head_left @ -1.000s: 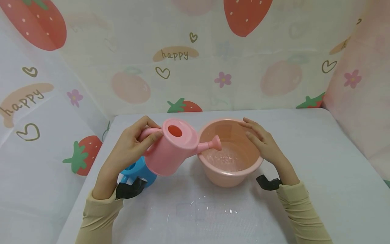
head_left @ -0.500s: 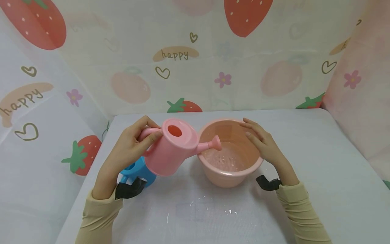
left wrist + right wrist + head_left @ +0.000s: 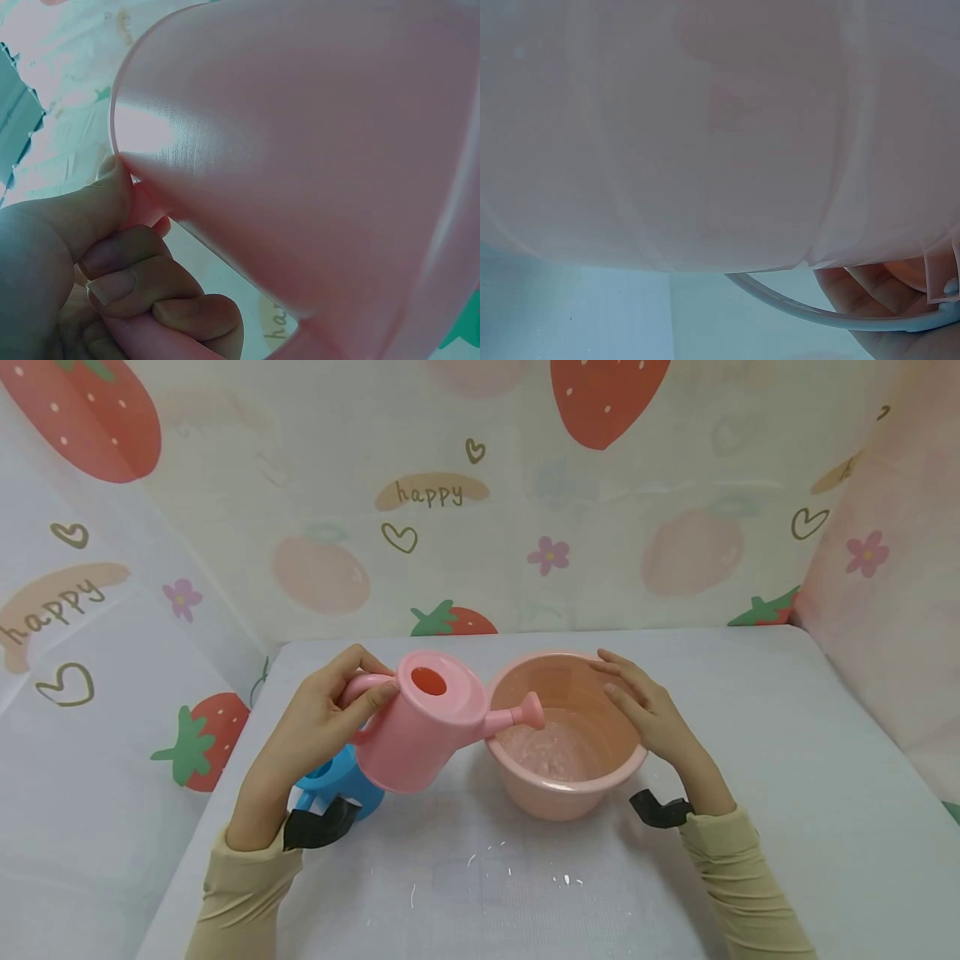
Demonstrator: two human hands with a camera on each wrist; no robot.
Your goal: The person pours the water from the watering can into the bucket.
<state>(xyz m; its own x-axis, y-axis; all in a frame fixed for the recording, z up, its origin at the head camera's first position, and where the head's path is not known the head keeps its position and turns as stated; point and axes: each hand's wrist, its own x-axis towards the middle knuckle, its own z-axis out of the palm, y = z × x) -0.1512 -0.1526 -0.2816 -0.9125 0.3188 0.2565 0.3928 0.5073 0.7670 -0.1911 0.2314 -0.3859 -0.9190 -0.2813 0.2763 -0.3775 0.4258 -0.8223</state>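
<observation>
My left hand (image 3: 322,710) grips the handle of a pink watering can (image 3: 427,735), thumb pressed near its top edge. In the left wrist view, the fingers (image 3: 142,277) curl round the handle beside the can's smooth body. The can is held off the table, tilted right, with its spout over a peach-pink bucket (image 3: 555,802). Shallow, rippled water (image 3: 555,747) lies in the bucket. My right hand (image 3: 648,706) holds the bucket's right rim, thumb on the inner side. In the right wrist view, the bucket's wall fills most of the frame, with the fingers partly hidden at lower right.
A blue watering can (image 3: 348,781) stands behind my left wrist, partly covered by it. Water drops (image 3: 567,880) are on the white table (image 3: 465,918) in front. A pale bail handle (image 3: 810,311) hangs at the bucket's side. Strawberry-printed sheets (image 3: 480,560) enclose the back and sides.
The ripples on the water in the bucket have shifted. Both hands and the pink watering can stay almost still.
</observation>
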